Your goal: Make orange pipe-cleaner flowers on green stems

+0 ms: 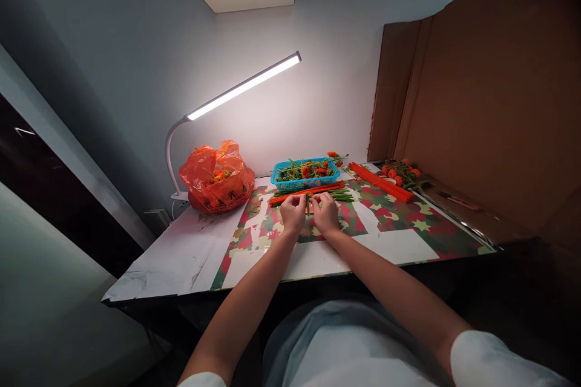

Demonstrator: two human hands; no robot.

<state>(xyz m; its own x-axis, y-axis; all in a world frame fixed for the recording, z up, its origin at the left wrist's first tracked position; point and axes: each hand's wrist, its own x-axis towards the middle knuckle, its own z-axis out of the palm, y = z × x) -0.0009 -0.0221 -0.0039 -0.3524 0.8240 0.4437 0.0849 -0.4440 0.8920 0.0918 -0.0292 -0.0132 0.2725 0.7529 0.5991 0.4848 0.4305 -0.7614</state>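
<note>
Both hands meet over the table's middle, fingertips pinched on a short bent green pipe cleaner (308, 204). My left hand (293, 213) closes on it from the left, and my right hand (325, 211) grips it from the right. Just behind the hands lie long green pipe cleaners (342, 195) and orange-red ones (281, 199), side by side. Beyond them stands a blue plastic basket (306, 184) holding orange flowers with green stems (313, 169). The fingers partly cover the held piece, so its full shape is hidden.
An orange plastic bag (218, 184) with flowers inside sits at the left, beside a lit desk lamp (245, 86). To the right lie a bundle of orange-red pipe cleaners (381, 183) and more orange flowers (402, 174). A tall cardboard sheet (481, 103) borders the right side.
</note>
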